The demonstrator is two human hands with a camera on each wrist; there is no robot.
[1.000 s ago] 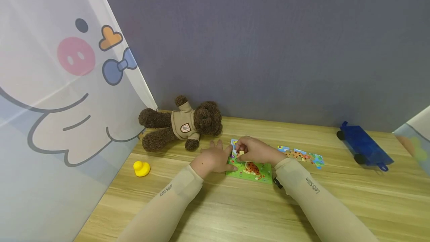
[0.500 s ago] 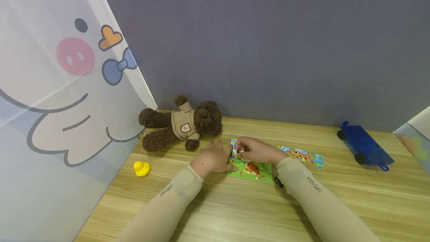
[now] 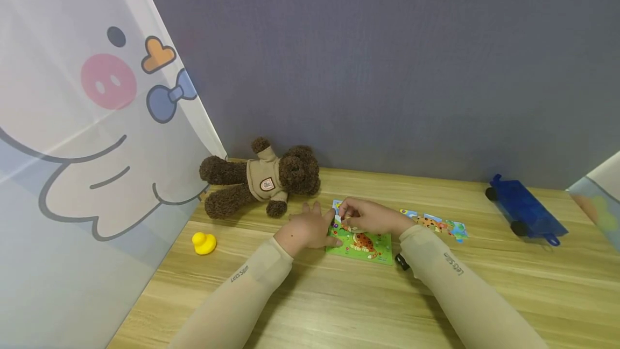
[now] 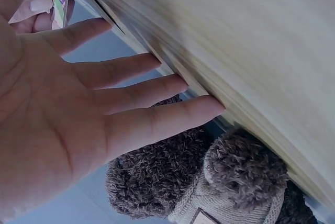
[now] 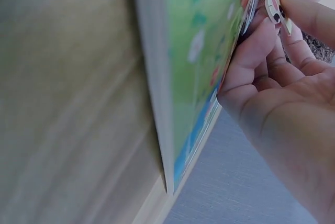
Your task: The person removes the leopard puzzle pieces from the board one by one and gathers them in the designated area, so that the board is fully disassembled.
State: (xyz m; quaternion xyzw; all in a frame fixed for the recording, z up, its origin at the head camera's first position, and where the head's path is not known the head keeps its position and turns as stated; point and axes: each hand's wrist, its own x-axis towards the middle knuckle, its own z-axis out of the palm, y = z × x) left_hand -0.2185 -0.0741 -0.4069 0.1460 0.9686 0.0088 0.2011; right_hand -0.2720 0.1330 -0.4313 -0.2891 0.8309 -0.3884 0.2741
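Observation:
My left hand (image 3: pixel 310 229) lies flat at the left edge of a green picture puzzle board (image 3: pixel 360 252), its thumb over the lower left part. Its fingers (image 4: pixel 141 122) are straight and spread in the left wrist view, with the fingertips on the tabletop. Over the board's upper left part, my right hand (image 3: pixel 373 217) pinches a small jigsaw piece (image 5: pixel 273 5) between thumb and forefinger. That piece is tilted up from the board in the right wrist view. A spotted leopard picture (image 3: pixel 362 242) shows on the board; my right hand hides its upper part.
Several joined puzzle pieces (image 3: pixel 431 223) lie right of the board. A small black object (image 3: pixel 402 262) is partly under the right sleeve. A brown teddy bear (image 3: pixel 263 179) lies behind left, a yellow rubber duck (image 3: pixel 204 243) at left, a blue toy cart (image 3: pixel 525 209) far right.
My right fingers have shifted slightly, and less of the pinched jigsaw piece shows in the head view. The left hand has stayed in place.

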